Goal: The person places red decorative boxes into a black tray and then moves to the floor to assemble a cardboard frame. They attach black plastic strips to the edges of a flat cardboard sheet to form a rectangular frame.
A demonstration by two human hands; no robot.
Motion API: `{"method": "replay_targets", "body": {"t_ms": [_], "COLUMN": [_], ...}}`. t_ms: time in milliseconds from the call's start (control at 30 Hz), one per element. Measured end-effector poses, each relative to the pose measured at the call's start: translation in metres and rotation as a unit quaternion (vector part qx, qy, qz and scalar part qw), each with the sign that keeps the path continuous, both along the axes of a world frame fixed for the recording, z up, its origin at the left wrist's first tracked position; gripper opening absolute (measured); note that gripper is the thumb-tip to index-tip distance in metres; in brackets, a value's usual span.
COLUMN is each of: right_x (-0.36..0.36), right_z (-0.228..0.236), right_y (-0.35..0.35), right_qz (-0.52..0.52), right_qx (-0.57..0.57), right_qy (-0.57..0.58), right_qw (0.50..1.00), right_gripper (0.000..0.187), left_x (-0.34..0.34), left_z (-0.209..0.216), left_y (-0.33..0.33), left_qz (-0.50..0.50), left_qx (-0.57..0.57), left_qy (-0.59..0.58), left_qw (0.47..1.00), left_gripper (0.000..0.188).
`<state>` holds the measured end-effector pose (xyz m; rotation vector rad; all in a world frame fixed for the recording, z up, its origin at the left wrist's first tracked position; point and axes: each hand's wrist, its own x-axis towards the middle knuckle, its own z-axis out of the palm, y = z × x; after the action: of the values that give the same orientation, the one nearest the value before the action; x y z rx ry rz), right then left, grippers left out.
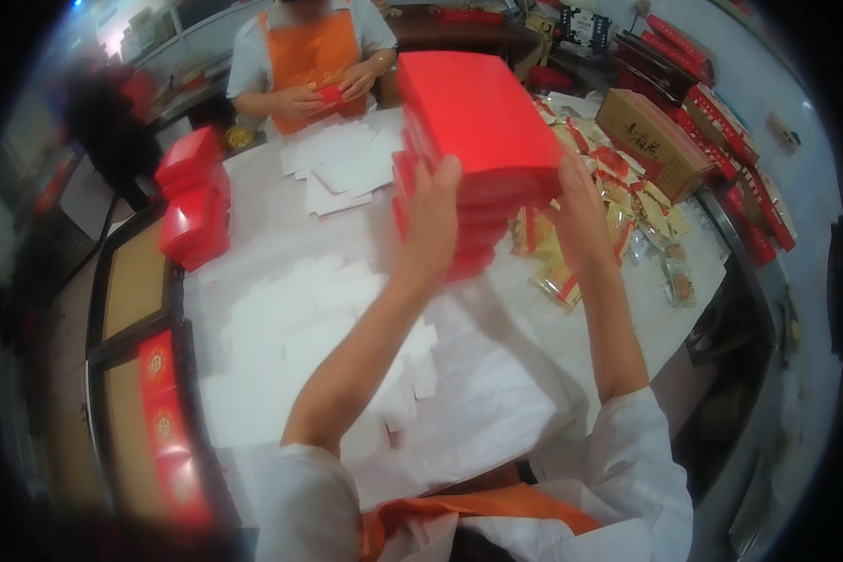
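While the left grip (431, 220) and right grip (583, 211) clasp it, the box stack (482, 112) looks bright red, flat-topped.

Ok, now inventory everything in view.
Box stack: one, red, between hands
Shiny boxes: several, red, table's left
Flat pieces: many, white, left and middle
Packets: many, gold and red, table's right
Carton: one, brown, far right
Table: one, pale, centre
Trays: two, dark-rimmed, left
Patterned boxes: three, red, nearer tray
Long boxes: several, red, right wall
Co-worker: one, orange apron, across table
Small item: one, red, co-worker's hands
Figure: one, dark, upper left
Left hand: one, bare, stack's left
Right hand: one, bare, stack's right
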<state>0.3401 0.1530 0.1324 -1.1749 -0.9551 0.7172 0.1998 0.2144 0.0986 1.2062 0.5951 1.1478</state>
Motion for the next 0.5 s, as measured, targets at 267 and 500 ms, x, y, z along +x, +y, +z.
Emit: {"method": "replay_targets", "body": {"t_ms": [267,500], "right_x": [-0.033,-0.088], "right_z": [-0.044,-0.099], "right_y": [-0.062,-0.063], "right_qz": [0.107,0.33], "right_qx": [0.092,0.027], "right_qy": [0.273,0.522], "right_qw": [0.952,0.786], "right_gripper": [0.039,0.04], "left_x": [-0.04,-0.111], "left_z": [-0.013,-0.033], "left_y": [-0.104,-0.133], "left_qz": [0.197,0.293], "left_qx": [0.326,0.1], "left_qy": [0.111,-0.152], "left_qw": [0.918,0.939], "left_gripper": [0.063,0.069]}}
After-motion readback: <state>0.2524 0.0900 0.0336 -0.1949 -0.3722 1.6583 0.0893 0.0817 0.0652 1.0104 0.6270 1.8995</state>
